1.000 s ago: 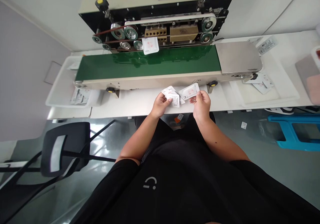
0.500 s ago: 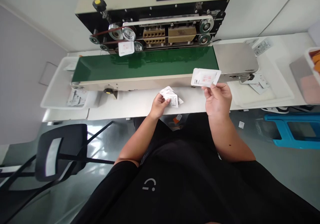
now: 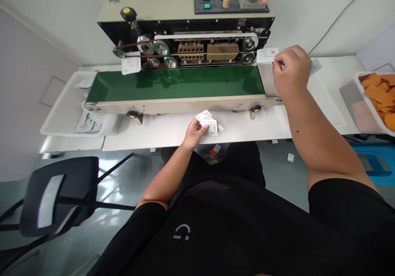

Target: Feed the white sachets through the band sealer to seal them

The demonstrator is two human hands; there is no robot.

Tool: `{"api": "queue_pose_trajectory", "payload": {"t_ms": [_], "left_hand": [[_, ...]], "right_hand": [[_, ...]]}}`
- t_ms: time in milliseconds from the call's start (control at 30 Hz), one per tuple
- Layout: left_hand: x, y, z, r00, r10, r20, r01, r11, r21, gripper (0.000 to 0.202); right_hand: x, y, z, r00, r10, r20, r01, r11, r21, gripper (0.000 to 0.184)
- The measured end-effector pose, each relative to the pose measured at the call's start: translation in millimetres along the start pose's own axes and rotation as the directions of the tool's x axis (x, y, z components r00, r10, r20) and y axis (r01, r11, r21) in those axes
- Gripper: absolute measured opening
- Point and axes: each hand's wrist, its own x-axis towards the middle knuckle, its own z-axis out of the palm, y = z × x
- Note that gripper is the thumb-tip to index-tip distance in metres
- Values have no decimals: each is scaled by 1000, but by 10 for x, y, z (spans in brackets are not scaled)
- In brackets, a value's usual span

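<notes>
My left hand (image 3: 195, 133) is closed on a few white printed sachets (image 3: 211, 127), fanned out above the front edge of the table. Up at the right end of the band sealing machine (image 3: 191, 25), my right hand (image 3: 291, 70) pinches one white sachet (image 3: 266, 55) by its right end. The left end of that sachet is beside the machine's right-hand rollers; whether it is in the belts I cannot tell. Another white sachet (image 3: 131, 64) hangs from the belts at the machine's left end, over the green conveyor belt (image 3: 179, 82).
A white tray (image 3: 57, 107) holding several sachets stands at the left end of the conveyor. On the right, a bin (image 3: 358, 97) contains orange pieces. A black chair (image 3: 60, 193) is at the lower left, a blue stool (image 3: 378, 165) at the right. Some sachets lie on the floor.
My right hand has moved up and away with its sachet, from the conveyor's front edge to the machine's right end. The sachet in the belts has travelled left. My left hand stays about where it was.
</notes>
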Motion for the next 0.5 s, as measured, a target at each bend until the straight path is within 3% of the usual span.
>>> {"api": "queue_pose_trajectory", "payload": {"t_ms": [367,500], "left_hand": [[-29,-9,-24,1000,-18,19,18,1000,-24,60],[-18,0,-15,1000,-4,17,4,1000,-27,61]], "right_hand": [[216,-267,463,986,-41,161,10,982,190,15],[204,-439,515,981,-25,192,-23,969,248,11]]}}
